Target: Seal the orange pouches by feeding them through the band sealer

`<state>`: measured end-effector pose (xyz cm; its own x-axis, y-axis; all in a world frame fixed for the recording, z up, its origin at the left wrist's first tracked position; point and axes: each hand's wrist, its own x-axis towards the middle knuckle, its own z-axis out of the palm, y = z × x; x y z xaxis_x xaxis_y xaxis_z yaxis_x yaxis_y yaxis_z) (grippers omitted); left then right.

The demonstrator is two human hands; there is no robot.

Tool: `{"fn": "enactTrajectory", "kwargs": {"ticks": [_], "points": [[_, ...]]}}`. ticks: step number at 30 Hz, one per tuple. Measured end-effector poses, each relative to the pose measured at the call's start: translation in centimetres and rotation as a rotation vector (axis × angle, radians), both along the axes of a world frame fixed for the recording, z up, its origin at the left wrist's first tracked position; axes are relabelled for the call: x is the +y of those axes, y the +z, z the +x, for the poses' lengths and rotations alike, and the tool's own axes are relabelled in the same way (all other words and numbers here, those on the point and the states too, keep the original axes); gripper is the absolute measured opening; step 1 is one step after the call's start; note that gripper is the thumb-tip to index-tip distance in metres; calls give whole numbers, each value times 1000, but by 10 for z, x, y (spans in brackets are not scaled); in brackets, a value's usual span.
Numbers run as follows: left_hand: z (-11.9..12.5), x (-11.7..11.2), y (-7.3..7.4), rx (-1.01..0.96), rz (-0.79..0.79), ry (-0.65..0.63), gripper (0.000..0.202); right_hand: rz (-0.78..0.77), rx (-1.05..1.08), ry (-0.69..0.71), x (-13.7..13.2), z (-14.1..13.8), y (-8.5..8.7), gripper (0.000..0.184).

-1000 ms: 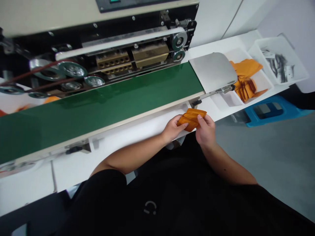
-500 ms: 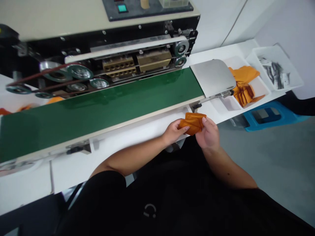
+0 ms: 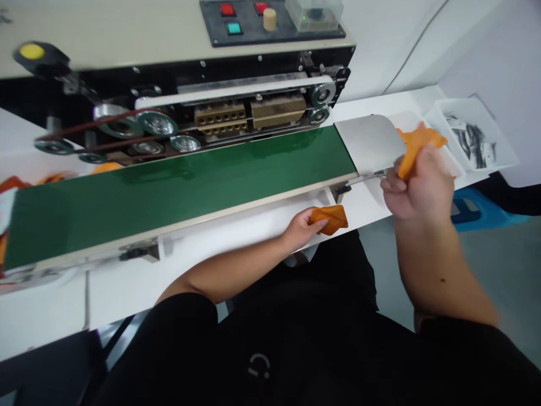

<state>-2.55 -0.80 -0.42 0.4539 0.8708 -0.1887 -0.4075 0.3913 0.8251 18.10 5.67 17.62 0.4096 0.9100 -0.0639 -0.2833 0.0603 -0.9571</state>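
My left hand (image 3: 301, 231) is closed on several overlapping orange pouches (image 3: 332, 219), thumb on top, just in front of the conveyor's near edge. On the right, my right hand (image 3: 422, 189) is raised over the white bin of orange pouches. It is slightly smeared by motion, with an orange pouch (image 3: 409, 158) pinched between thumb and fingers. Behind that hand more orange pouches (image 3: 436, 138) show in the bin, mostly hidden by it.
A belt sealing machine with rollers (image 3: 157, 122) stands behind the green conveyor belt (image 3: 190, 194). A metal plate (image 3: 369, 144) caps the belt's right end. At far right is a white bin (image 3: 501, 132) with dark and silver packets. A blue stool (image 3: 486, 211) stands below.
My right hand has left the pouches in my left hand and moved right and up to the bin, where it now grips an orange pouch. My left hand stays nearly in place.
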Motion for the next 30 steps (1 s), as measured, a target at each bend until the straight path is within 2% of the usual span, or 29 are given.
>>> {"fn": "enactTrajectory", "kwargs": {"ticks": [3,6,11,18,24,27,30], "points": [[0,1,-1,-4,-2,9,68,-143,-33,128,44,1,13,16],[0,2,1,6,-4,7,70,-208,-121,249,75,-7,16,18],[0,2,4,-5,6,-17,72,-260,-188,252,100,-20,11,19],[2,1,4,-23,-22,-8,76,-300,-199,334,117,-31,3,20],[2,1,3,-43,-28,0,75,-308,-190,354,122,-59,-3,20],[2,2,2,-45,-23,-9,73,-271,-115,381,122,-66,-3,16],[2,2,1,-34,-12,-11,73,-173,-159,344,106,-62,-1,13]]}}
